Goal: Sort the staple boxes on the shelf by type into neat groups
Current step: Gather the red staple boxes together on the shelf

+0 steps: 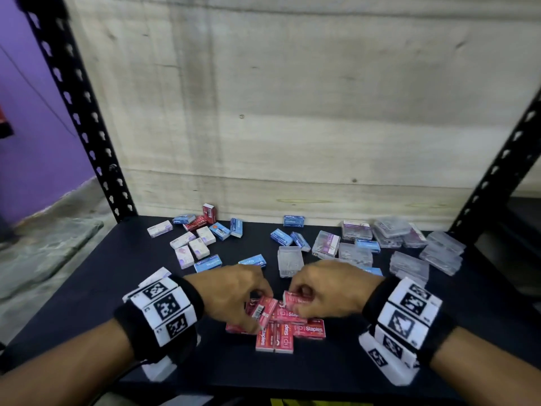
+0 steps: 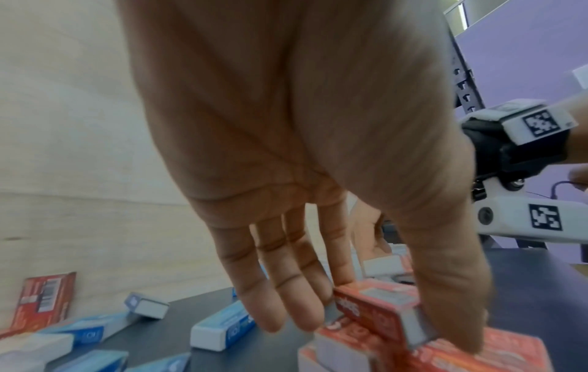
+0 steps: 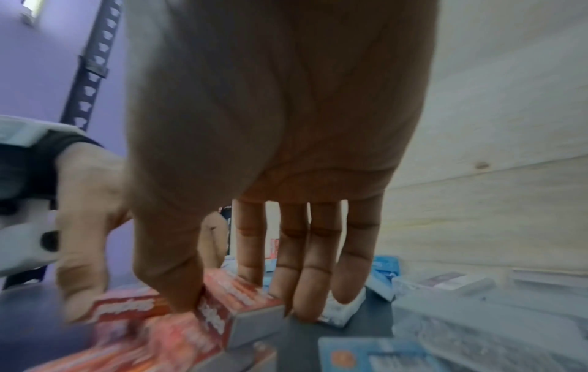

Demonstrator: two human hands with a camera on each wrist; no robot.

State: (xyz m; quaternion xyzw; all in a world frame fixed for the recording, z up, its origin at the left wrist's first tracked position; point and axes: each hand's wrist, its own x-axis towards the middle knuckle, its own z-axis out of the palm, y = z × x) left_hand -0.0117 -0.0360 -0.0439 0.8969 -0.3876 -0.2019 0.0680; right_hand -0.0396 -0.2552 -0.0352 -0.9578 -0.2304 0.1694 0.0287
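Several red staple boxes [image 1: 288, 329] lie grouped at the front middle of the black shelf [image 1: 87, 288]. My left hand [image 1: 234, 294] pinches one red box [image 1: 265, 310] between thumb and fingers just above that group; the same red box [image 2: 378, 310] shows in the left wrist view. My right hand [image 1: 325, 291] pinches another red box [image 1: 295, 298] beside it, and in the right wrist view this red box [image 3: 242, 304] sits between thumb and fingers. Blue boxes [image 1: 207, 263] and white boxes [image 1: 191, 244] lie scattered behind on the left.
Clear plastic staple cases [image 1: 409, 259] crowd the right rear of the shelf, one clear case [image 1: 289, 260] just behind my hands. An upright red box [image 1: 210, 213] stands by the wooden back wall [image 1: 292, 112]. Black slotted posts [image 1: 82, 112] flank both sides.
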